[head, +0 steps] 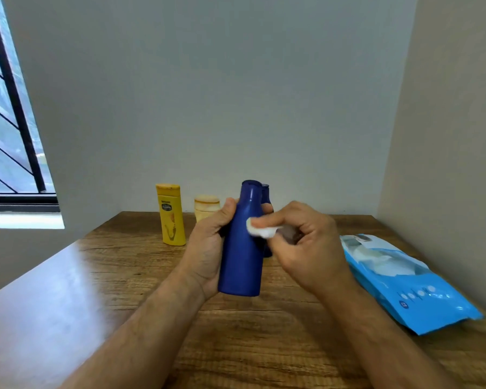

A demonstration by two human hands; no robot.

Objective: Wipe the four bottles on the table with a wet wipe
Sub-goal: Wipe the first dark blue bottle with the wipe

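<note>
While left hand (208, 248) grips unlabelled blue bottle (242, 248), right hand (306, 248) presses wipe (261, 230).

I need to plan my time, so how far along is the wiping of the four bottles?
Nothing shows as finished. In hand: the left hand holds a blue bottle off the table while the right hand presses a wet wipe to its shoulder. Still standing at the back: the yellow bottle, the cream bottle, and a second blue bottle, mostly hidden.
</note>
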